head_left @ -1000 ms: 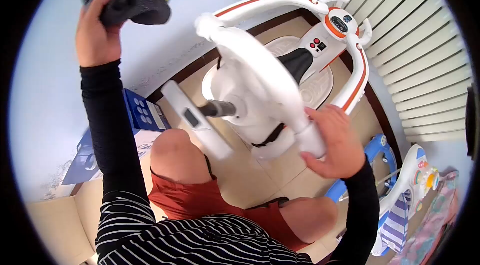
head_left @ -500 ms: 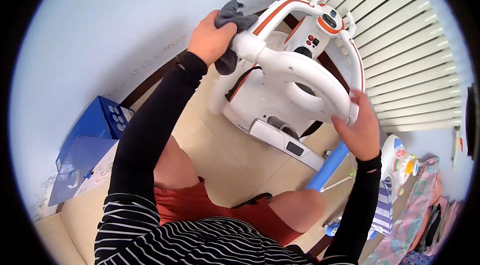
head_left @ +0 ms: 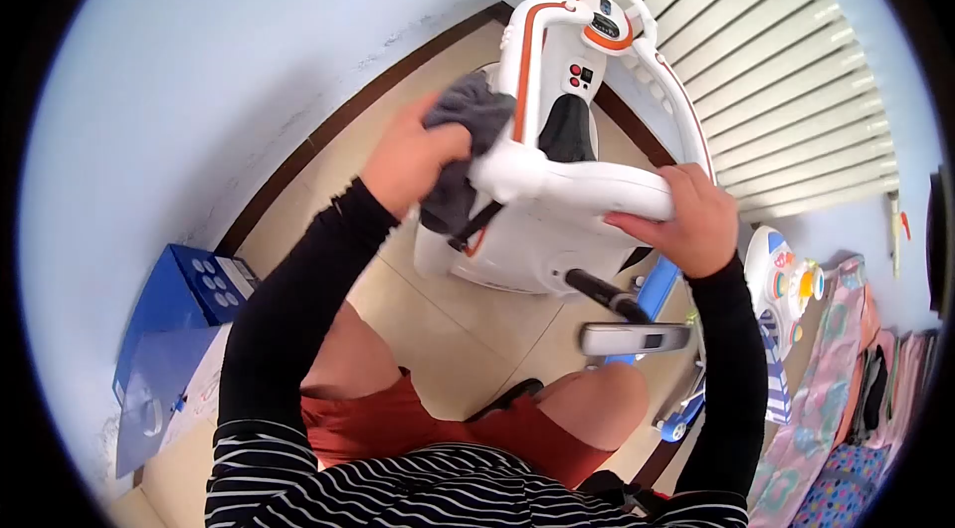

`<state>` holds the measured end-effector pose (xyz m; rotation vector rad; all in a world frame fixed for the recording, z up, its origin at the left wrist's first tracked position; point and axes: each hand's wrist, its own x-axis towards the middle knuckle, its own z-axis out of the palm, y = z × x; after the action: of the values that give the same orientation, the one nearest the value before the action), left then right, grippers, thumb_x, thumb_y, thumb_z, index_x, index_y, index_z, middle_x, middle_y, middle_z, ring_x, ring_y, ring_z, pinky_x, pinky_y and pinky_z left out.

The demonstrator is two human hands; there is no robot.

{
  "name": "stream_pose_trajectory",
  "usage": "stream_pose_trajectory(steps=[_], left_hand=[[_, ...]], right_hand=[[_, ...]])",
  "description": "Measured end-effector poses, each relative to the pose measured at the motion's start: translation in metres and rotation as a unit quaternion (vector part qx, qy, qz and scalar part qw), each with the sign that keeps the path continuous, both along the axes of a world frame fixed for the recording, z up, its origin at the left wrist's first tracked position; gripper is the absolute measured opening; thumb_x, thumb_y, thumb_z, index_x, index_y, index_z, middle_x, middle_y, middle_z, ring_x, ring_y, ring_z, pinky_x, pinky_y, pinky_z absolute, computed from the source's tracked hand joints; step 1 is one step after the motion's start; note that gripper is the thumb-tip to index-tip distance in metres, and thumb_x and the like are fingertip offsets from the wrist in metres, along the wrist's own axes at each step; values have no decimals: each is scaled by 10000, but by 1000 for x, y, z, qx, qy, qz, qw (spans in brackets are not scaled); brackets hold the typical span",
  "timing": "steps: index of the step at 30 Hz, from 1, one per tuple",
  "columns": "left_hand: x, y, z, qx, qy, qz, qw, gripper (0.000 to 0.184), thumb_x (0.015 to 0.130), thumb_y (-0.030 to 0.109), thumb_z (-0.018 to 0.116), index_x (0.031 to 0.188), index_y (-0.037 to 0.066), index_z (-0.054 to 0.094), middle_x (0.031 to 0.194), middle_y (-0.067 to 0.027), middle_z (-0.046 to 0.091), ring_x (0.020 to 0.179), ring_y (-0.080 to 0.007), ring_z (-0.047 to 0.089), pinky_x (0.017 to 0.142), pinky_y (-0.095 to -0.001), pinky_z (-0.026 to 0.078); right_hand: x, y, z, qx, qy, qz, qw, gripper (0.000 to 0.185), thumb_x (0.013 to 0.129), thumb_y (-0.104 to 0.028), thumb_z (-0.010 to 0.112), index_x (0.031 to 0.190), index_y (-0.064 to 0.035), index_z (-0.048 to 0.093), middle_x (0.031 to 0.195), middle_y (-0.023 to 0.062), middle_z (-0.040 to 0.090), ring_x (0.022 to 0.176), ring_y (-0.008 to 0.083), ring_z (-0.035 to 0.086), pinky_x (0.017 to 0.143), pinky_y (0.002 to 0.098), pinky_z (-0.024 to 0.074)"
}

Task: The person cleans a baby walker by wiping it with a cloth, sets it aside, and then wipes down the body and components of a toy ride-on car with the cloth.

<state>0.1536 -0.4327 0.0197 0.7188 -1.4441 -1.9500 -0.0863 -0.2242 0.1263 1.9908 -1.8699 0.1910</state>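
Cloth [head_left: 476, 115], dark grey and bunched, sat in the left hand's [head_left: 403, 162] grasp, against the near corner of the white ride-on unit [head_left: 512, 247], beside its orange-striped side rail [head_left: 527, 70]. A second earlier that hand had held the cloth up and away from the unit, so the change put fabric against plastic at the corner. Whether the cloth was sliding along or only resting there could not be told.

The right hand [head_left: 701, 219] had firmed up too: half a second earlier its fingers were loosely spread at the curved white bar [head_left: 609, 190], and now they wrapped over it with the thumb beneath. That gave the unit a steadying hold opposite the cloth.

The unit was over the tiled floor [head_left: 428, 334], in front of the person's knees, with its control panel [head_left: 602, 25] facing up near the radiator [head_left: 796, 95]. The pale end piece [head_left: 599, 339] on the dark shaft [head_left: 607, 295] had shifted rightward, though the view had moved as well.
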Motion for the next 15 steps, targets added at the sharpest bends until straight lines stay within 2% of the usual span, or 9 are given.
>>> stream_pose_trajectory(steps=[1,3,4,5,8,10,13,15], left_hand=[[-3,16,8,12,-1,-14,1000,407,762,150,641,1128,-27,636,897,-53,658,812,-152,598,771,-309,513],[-11,37,6,-37,-15,-81,996,440,777,175,653,1172,-14,611,933,-97,674,853,-171,627,814,-330,524],[-19,50,-4,-34,15,-105,994,440,792,187,653,1185,1,586,952,-144,684,867,-229,655,841,-367,531],[-22,60,-2,-49,-8,-138,989,458,803,181,646,1210,0,542,1009,-183,671,916,-297,657,882,-392,521],[-38,82,-11,-91,32,-173,980,522,810,182,650,1261,-7,468,1127,-237,616,1032,-388,621,961,-428,487],[-45,88,-18,-111,23,-162,980,513,808,170,644,1259,-2,467,1139,-242,605,1045,-408,612,963,-442,485],[-52,101,-16,-113,27,-127,985,510,801,150,638,1257,0,465,1162,-250,579,1075,-438,589,967,-466,477],[-69,115,-14,-119,29,-91,988,517,792,140,638,1259,1,465,1175,-256,560,1092,-451,573,967,-480,472]], right_hand=[[-16,11,-1,-9,15,22,1000,643,618,-553,908,934,-45,671,822,75,637,667,256,659,561,367,535],[-47,33,-4,-15,41,54,998,622,661,-533,885,955,-33,661,840,102,641,696,289,664,591,392,538],[-61,43,-3,-17,57,68,996,612,683,-523,874,966,-27,657,849,115,642,711,305,667,605,404,540],[-74,50,-2,0,40,59,997,577,713,-505,848,968,-26,652,853,126,638,724,325,664,620,418,538],[-90,61,5,59,-12,13,998,471,801,-440,757,973,-18,636,874,163,625,758,383,645,660,454,523],[-81,59,12,105,-47,-36,993,400,858,-385,679,975,-6,621,902,195,617,773,422,618,682,471,502],[-48,49,17,98,-60,-145,983,349,886,-357,688,922,-12,645,890,196,627,762,425,619,699,474,503],[-31,37,10,66,-77,-179,979,305,930,-290,671,868,9,659,841,203,636,774,421,617,717,470,487]])
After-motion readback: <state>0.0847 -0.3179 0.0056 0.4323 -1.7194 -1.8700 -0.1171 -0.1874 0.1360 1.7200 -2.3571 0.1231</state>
